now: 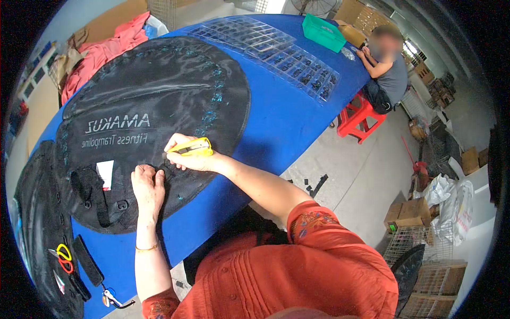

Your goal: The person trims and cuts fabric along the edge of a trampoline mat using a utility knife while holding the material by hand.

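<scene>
My right hand [186, 155] is closed around yellow thread snips [197, 147], just above a round black trampoline mat [159, 98]. Lower and to the left, my left hand [148, 187] rests on the same mat with its thumb apart from the fingers. White mirrored lettering [118, 123] runs across the mat, and ragged blue-green marks follow its edge. A white label [105, 175] and black straps with buckles [98, 204] lie left of my left hand.
Scissors [64, 259] lie at the left on more black fabric [40, 212]. Clear compartment trays [297, 66] and a green bin [323, 33] stand on the blue table [287, 127]. A co-worker [387, 66] sits on a red stool [360, 119] at the far end.
</scene>
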A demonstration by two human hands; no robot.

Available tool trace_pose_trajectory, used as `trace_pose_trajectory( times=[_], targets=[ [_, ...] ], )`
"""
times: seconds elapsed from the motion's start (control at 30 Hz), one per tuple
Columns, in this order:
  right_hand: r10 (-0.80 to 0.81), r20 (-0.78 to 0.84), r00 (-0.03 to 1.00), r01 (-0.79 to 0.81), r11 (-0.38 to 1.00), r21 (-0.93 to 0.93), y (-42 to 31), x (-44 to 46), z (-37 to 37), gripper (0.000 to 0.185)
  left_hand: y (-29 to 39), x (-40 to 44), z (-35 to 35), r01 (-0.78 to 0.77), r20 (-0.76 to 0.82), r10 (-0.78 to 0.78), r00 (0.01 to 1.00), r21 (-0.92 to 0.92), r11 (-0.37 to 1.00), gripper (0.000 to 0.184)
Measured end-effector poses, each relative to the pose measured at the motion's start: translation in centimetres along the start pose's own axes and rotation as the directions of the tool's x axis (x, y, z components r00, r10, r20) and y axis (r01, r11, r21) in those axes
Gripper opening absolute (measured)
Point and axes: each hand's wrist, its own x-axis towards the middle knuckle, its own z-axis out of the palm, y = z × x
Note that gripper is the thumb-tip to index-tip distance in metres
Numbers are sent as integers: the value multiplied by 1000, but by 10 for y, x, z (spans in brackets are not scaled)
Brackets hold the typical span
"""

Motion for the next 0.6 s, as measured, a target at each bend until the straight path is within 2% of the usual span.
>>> trace_pose_trajectory(
  times=[0.6],
  targets=[
    [30,13,999,-30,1000,6,-12,-1,-3,20,4,0,-4,17,-16,-18,1000,-43,999,21]
  ],
)
